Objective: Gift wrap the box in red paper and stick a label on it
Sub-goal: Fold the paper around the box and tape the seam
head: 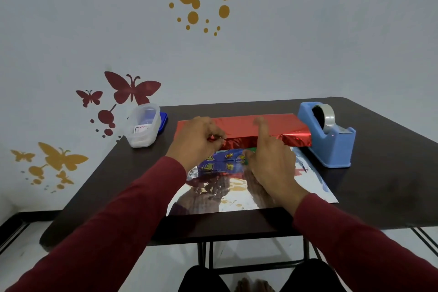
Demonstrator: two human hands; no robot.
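Box sits mid-table, half covered by red paper folded over from 12 o'clock. The paper edge is pinched by left hand; right hand is laid on top, index finger straight. Foil is judged thin, slippery, crease-prone; best held at the edges. Tape dispenser at 2 o'clock.

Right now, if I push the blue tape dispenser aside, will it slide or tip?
The tape dispenser will probably slide rather than tip: its base looks broad and low. It seems heavy for its size. It sits against the red paper, so it may drag that.
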